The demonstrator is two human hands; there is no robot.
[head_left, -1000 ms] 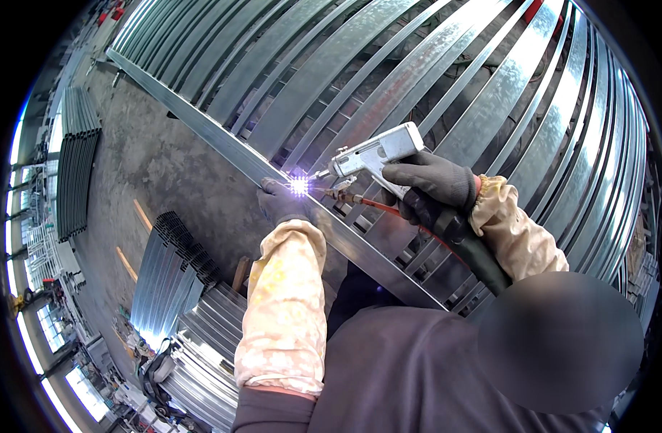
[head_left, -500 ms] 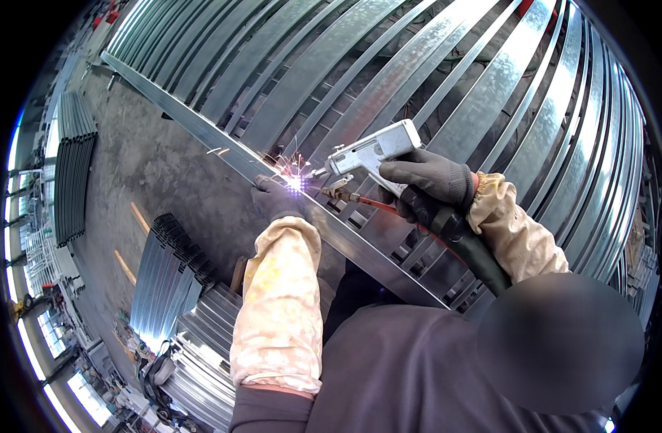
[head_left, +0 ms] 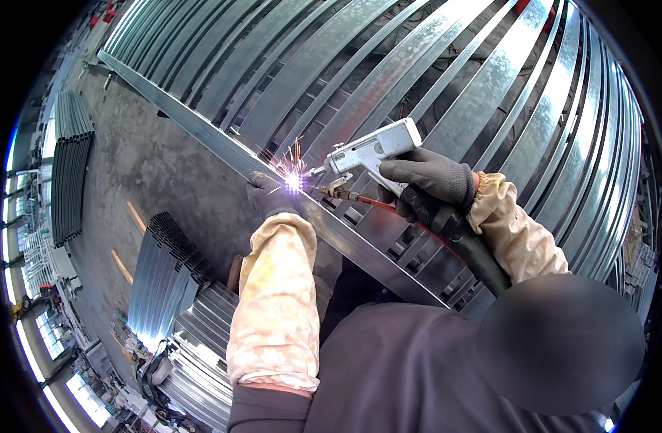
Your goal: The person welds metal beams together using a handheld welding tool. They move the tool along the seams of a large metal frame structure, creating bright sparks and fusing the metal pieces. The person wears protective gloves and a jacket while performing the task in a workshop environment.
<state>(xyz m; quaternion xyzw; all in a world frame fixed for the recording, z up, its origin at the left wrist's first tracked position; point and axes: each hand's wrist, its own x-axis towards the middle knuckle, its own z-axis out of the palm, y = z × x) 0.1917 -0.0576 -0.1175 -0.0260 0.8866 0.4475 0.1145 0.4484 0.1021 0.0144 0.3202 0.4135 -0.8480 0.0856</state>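
Note:
My right hand [head_left: 432,177], in a grey glove, is closed round the grip of a silver welding gun [head_left: 378,148]. Its nozzle points left at a bright arc with sparks [head_left: 293,182] on a long galvanized metal rail [head_left: 367,254]. Close to the arc, my gloved left hand [head_left: 267,196] is curled against the rail's outer edge; glare covers part of its fingers. A thick black cable [head_left: 475,249] runs from the gun's grip past my right wrist. Below the nozzle, a brass fitting [head_left: 338,193] joins a red hose [head_left: 378,204].
Many parallel metal slats [head_left: 374,94] stretch away from the rail. On the concrete floor [head_left: 172,159] at left lie a stack of dark metal profiles [head_left: 72,169], bundled metal channels [head_left: 158,281] and wooden strips [head_left: 123,267]. Bright metal tubes [head_left: 201,375] lie at lower left.
My left hand and forearm have shifted slightly left. The arc still burns at nearly the same spot, with the sparks spraying differently. The welding gun and my right hand hardly move.

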